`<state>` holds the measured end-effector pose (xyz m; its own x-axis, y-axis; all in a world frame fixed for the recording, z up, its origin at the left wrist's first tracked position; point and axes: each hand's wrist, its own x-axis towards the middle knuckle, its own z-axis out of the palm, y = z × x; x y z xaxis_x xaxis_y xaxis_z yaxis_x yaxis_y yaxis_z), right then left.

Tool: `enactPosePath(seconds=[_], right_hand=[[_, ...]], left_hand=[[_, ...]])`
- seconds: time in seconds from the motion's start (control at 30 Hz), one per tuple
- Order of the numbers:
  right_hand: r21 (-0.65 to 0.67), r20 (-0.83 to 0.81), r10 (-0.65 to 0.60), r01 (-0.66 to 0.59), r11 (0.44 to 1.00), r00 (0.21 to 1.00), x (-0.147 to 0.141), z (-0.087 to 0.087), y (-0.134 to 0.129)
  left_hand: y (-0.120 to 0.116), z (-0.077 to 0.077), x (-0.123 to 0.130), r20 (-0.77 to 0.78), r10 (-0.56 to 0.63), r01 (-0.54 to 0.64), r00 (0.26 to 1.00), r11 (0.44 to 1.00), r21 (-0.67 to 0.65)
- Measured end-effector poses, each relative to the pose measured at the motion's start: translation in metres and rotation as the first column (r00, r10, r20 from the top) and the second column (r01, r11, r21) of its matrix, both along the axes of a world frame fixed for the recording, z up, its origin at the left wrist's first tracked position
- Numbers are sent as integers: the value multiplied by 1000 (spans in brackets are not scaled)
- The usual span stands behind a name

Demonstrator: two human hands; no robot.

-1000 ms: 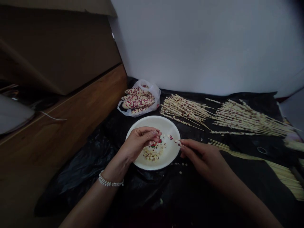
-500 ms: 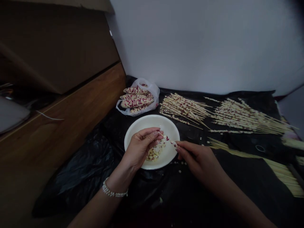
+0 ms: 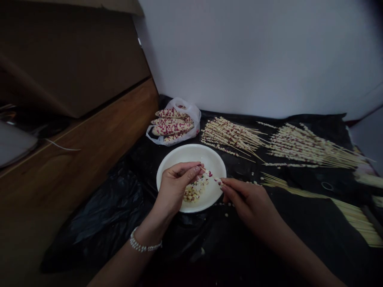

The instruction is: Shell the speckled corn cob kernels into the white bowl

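Note:
Over a white bowl point(image 3: 220, 163), my left hand point(image 3: 176, 185) pinches the tip end of a thin skewer point(image 3: 209, 173) threaded with a few cream and dark red corn kernels. My right hand point(image 3: 247, 199) is closed round the kernel-covered part of the same skewer at the bowl's right rim. Loose kernels point(image 3: 193, 193) lie in the bottom of the bowl, partly hidden by my left hand. Whether my left fingertips also hold a kernel is too small to tell. A beaded bracelet circles my left wrist.
Behind the bowl, a plastic bag point(image 3: 196, 115) holds corn cobs point(image 3: 173, 128). Two piles of kernel-threaded skewers point(image 3: 230, 133) point(image 3: 305, 145) lie behind and to the right. Bare sticks point(image 3: 353, 219) rest at the right on black plastic sheeting point(image 3: 104, 223). A pale wall stands behind.
My left hand has shifted very slightly left, and its fingertips sit nearer the skewer's tip. My right hand keeps its grip and has barely moved.

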<state>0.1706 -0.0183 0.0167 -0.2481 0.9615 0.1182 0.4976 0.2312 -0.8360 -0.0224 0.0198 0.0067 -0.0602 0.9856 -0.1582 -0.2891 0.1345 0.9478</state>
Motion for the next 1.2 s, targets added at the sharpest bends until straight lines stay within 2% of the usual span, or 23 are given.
enactPosePath(seconds=[0.1, 0.2, 0.27, 0.33, 0.4, 0.5, 0.6, 1.03, 1.2], right_hand=[[-3, -17, -4, 4, 1000, 1000, -2, -1, 0], [-11, -29, -11, 11, 1000, 1000, -3, -3, 0], [-12, -31, -12, 11, 1000, 999, -3, -4, 0], [-1, -34, -9, 9, 1000, 999, -3, -5, -1], [11, -36, -7, 8, 1000, 999, -4, -4, -1], [20, -50, -4, 5, 1000, 999, -4, -3, -1], [23, -63, 0, 2, 1000, 998, -4, -4, -2], [-2, -38, -14, 14, 1000, 999, -5, -8, -3], [-4, -38, -16, 15, 1000, 999, -7, -9, -3]], left_hand=[[-6, 2, 4, -140, 66, -53, 988, 994, 100], [-12, 3, 7, -285, 163, -97, 945, 968, 233], [-12, 2, 7, -301, 179, -96, 937, 958, 269], [-8, 0, 6, -196, 122, -83, 973, 977, 197], [-2, -3, 3, -17, 22, -21, 1000, 998, 53], [6, -5, 1, 210, -113, 137, 971, 985, -106], [7, -7, -1, 321, -150, 203, 935, 970, -138], [0, -10, 2, 228, -164, 192, 960, 976, -104], [-3, -13, 3, 175, -158, 183, 972, 974, -134]])
